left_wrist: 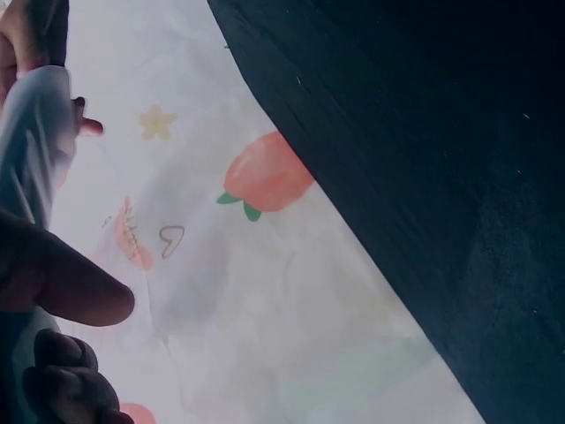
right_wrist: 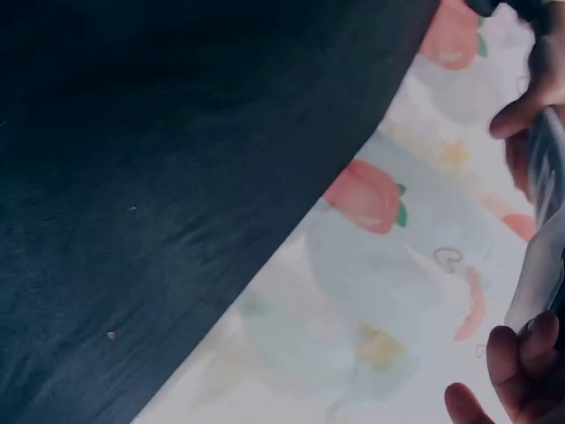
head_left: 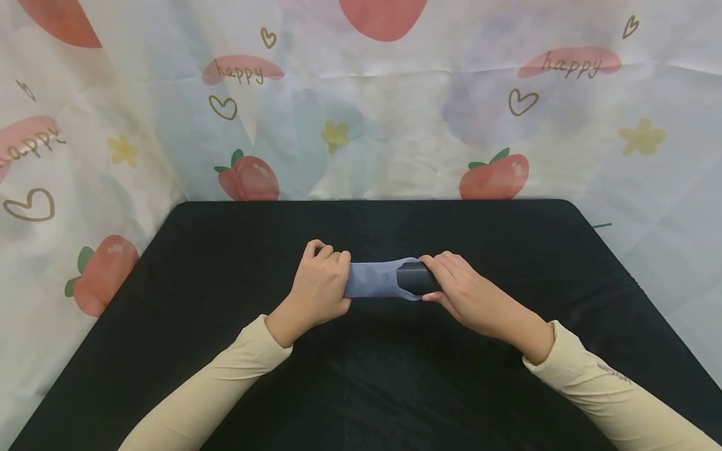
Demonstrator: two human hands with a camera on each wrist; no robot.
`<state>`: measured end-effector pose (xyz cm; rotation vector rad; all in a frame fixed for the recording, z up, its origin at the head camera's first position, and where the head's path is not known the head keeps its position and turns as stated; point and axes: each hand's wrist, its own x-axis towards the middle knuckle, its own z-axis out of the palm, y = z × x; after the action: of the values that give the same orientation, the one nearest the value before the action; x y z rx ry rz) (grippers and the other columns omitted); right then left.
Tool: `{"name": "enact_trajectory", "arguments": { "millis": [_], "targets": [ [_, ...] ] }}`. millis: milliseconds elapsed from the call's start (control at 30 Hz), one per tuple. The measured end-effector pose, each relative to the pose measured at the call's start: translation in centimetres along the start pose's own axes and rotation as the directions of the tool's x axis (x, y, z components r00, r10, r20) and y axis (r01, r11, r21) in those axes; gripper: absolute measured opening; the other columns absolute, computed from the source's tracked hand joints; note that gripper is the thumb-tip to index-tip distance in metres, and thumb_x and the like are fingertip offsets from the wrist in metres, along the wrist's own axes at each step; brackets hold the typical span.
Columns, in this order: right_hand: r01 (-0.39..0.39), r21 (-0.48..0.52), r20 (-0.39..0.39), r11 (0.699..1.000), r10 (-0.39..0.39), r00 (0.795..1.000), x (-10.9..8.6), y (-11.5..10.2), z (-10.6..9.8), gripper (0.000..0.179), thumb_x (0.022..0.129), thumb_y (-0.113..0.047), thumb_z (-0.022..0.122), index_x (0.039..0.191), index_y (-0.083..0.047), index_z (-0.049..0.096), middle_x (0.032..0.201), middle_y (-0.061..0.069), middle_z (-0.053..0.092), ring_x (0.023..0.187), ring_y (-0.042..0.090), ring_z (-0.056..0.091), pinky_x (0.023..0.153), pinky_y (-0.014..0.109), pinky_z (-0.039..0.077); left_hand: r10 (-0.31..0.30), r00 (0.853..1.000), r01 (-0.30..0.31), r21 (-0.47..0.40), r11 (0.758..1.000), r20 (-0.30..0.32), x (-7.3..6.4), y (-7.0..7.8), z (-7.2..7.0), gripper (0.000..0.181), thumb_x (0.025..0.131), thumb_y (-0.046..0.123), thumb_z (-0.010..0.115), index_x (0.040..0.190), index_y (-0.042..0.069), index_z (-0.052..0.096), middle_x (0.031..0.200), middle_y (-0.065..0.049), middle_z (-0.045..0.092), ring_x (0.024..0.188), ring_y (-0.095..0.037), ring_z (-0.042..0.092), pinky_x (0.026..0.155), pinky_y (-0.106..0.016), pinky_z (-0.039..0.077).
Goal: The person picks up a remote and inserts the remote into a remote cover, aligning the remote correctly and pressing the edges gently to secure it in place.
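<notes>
Above the black table, a blue-grey fabric sleeve [head_left: 372, 280] is stretched level between both hands. A smooth black object [head_left: 414, 279] with a rounded end shows in the sleeve's open right end; how far it reaches inside is hidden. My left hand [head_left: 319, 282] grips the sleeve's left end, fingers curled round it. On the other side, my right hand [head_left: 465, 293] holds the black object's right end, thumb below and fingers above, at the sleeve's rim. The left wrist view shows the creased sleeve [left_wrist: 35, 132] at its left edge. In the right wrist view, the sleeve [right_wrist: 538, 269] is partly cut off.
A black cloth [head_left: 361, 382] covers the table. Behind it and on both sides hangs a pale curtain [head_left: 389, 125] printed with fruit, hearts and flowers. The table's far edge [head_left: 372, 201] runs close to the curtain.
</notes>
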<state>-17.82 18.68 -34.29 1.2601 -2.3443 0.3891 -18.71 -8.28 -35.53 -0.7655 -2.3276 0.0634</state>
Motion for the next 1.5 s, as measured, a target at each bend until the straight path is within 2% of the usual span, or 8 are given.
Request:
{"name": "enact_trajectory", "arguments": {
  "millis": [233,600,800,867,967,1100,1267,1500],
  "targets": [
    [0.007,0.008,-0.008,1.0,-0.007,1.0,0.0,-0.1,0.8,0.054,0.096,-0.043,0.04,0.119,0.006,0.047,0.1,0.01,0.055,0.092,0.021,0.048,0.084,0.039,0.041,0.008,0.999,-0.008,0.005,1.0,0.04,0.2,0.7,0.3,0.021,0.062,0.022,0.066,0.07,0.009,0.052,0.06,-0.003,0.059,0.062,-0.019,0.054,0.084,-0.041,0.042],
    [-0.011,0.009,-0.019,1.0,0.011,1.0,0.1,-0.7,1.7,0.059,0.097,-0.045,0.033,0.119,0.008,0.048,0.099,0.015,0.055,0.094,0.025,0.05,0.088,0.042,0.042,-0.024,0.995,0.024,-0.009,1.0,0.094,0.4,1.3,0.4,0.024,0.061,0.026,0.07,0.072,0.009,0.055,0.061,-0.003,0.062,0.063,-0.019,0.057,0.083,-0.041,0.044],
    [0.002,-0.154,-0.105,0.988,-0.018,0.994,0.8,-1.0,1.2,0.062,0.099,-0.047,0.029,0.121,0.005,0.053,0.095,0.015,0.058,0.089,0.028,0.054,0.087,0.046,0.042,-0.05,0.998,0.049,0.016,0.999,0.044,0.6,1.0,-0.1,0.028,0.058,0.026,0.072,0.072,0.009,0.056,0.062,-0.003,0.063,0.062,-0.02,0.058,0.08,-0.041,0.046],
    [0.041,-0.225,-0.198,0.973,-0.087,0.976,1.2,-1.2,0.8,0.056,0.098,-0.045,0.034,0.115,0.003,0.058,0.092,0.015,0.057,0.085,0.031,0.054,0.083,0.048,0.043,-0.06,0.998,0.06,0.029,0.998,0.023,0.7,1.0,-0.4,0.028,0.056,0.026,0.072,0.071,0.009,0.055,0.061,-0.003,0.063,0.061,-0.02,0.058,0.08,-0.041,0.046],
    [0.144,-0.323,-0.318,0.935,-0.251,0.914,1.8,-1.6,0.6,0.04,0.096,-0.037,0.046,0.093,-0.001,0.063,0.084,0.014,0.055,0.078,0.032,0.053,0.078,0.05,0.045,-0.072,0.997,0.071,0.033,0.997,0.02,0.8,1.2,-0.7,0.027,0.056,0.026,0.072,0.069,0.01,0.055,0.059,-0.003,0.062,0.06,-0.02,0.057,0.08,-0.04,0.045],
    [0.265,-0.429,-0.321,0.864,-0.42,0.849,2.4,-1.9,1.1,0.032,0.096,-0.026,0.051,0.071,-0.006,0.056,0.075,0.009,0.053,0.071,0.027,0.053,0.072,0.047,0.049,-0.074,0.996,0.073,0.025,0.997,0.041,0.9,1.7,-1.1,0.024,0.057,0.025,0.071,0.068,0.01,0.055,0.057,-0.002,0.06,0.059,-0.02,0.056,0.079,-0.041,0.045],
    [0.315,-0.492,-0.266,0.811,-0.485,0.833,2.2,-1.9,1.9,0.027,0.095,-0.009,0.049,0.072,-0.003,0.06,0.073,0.006,0.053,0.068,0.023,0.052,0.069,0.044,0.049,-0.075,0.996,0.073,0.037,0.997,0.049,1.0,2.0,-1.3,0.025,0.058,0.026,0.072,0.069,0.01,0.057,0.056,-0.002,0.059,0.058,-0.02,0.056,0.078,-0.041,0.045],
    [0.353,-0.495,-0.207,0.794,-0.502,0.84,1.3,-1.4,1.7,0.028,0.094,-0.002,0.046,0.075,-0.001,0.065,0.075,0.007,0.052,0.069,0.021,0.052,0.068,0.043,0.05,-0.046,0.999,0.045,0.045,0.998,0.02,1.1,1.8,-1.2,0.024,0.06,0.026,0.071,0.067,0.011,0.054,0.054,-0.001,0.057,0.055,-0.018,0.054,0.076,-0.04,0.044]
  ]
}}
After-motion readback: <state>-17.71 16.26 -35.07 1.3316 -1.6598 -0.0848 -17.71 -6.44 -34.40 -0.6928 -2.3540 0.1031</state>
